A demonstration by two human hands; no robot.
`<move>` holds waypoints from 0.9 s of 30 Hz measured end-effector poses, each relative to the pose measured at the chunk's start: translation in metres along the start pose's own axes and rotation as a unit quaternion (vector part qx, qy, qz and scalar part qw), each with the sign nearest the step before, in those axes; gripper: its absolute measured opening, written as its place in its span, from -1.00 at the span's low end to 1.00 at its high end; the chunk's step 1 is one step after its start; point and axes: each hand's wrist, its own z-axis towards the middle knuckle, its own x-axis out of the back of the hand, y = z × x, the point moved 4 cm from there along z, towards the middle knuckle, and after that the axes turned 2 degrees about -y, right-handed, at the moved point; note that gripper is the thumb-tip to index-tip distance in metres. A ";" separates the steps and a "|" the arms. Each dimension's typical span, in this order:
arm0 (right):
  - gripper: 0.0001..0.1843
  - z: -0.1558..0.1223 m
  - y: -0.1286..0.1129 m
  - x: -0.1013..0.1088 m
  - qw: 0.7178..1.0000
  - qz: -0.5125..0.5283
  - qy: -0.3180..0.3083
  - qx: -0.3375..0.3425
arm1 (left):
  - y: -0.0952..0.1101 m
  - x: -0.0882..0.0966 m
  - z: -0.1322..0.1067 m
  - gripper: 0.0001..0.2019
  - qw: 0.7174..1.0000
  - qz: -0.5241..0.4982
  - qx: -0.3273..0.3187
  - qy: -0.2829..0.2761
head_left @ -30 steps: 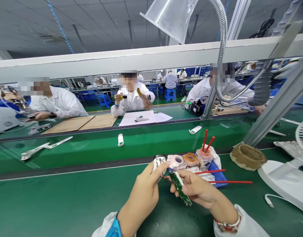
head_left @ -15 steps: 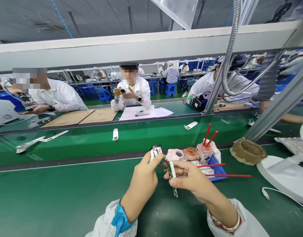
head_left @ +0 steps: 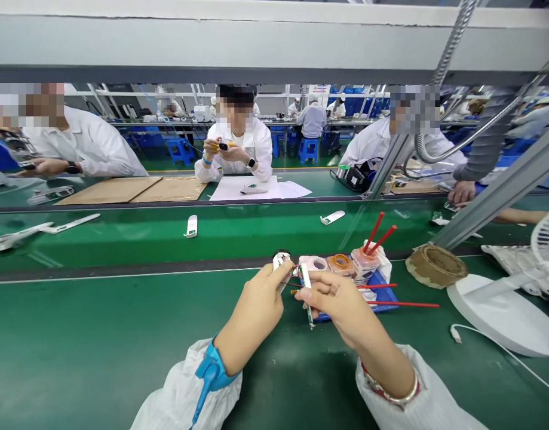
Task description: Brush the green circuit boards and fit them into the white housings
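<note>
We see the left hand [head_left: 251, 310] closed on a small white plastic part [head_left: 281, 261] with a dark round end, partly hidden by the fingers, near the middle of the frame. The right hand [head_left: 341, 304] pinches a narrow circuit board [head_left: 309, 313] with a white strip along it, standing nearly upright. Thin red wires [head_left: 294, 276] run between the two pieces, hard to make out. Just behind, a blue tray [head_left: 382, 295] holds a pink tub [head_left: 313, 263], a tub with an orange ring [head_left: 339, 263] and a clear cup [head_left: 362, 264] with red sticks [head_left: 373, 232] standing in it. Two more red sticks [head_left: 404, 304] lie across the tray, over the smooth green bench mat [head_left: 99, 334].
</note>
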 end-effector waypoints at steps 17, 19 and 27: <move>-0.62 0.008 0.003 0.008 0.999 0.022 -0.015 -0.025 | 0.005 -0.015 0.000 -0.48 0.996 -0.045 0.049 -0.060; -0.61 0.008 0.002 0.009 0.998 0.029 -0.030 -0.037 | 0.005 -0.015 -0.001 -0.46 0.995 -0.057 0.050 -0.067; -0.62 0.005 0.004 0.006 0.999 -0.027 -0.011 -0.019 | 0.001 -0.011 0.006 -0.62 0.995 -0.094 0.035 -0.028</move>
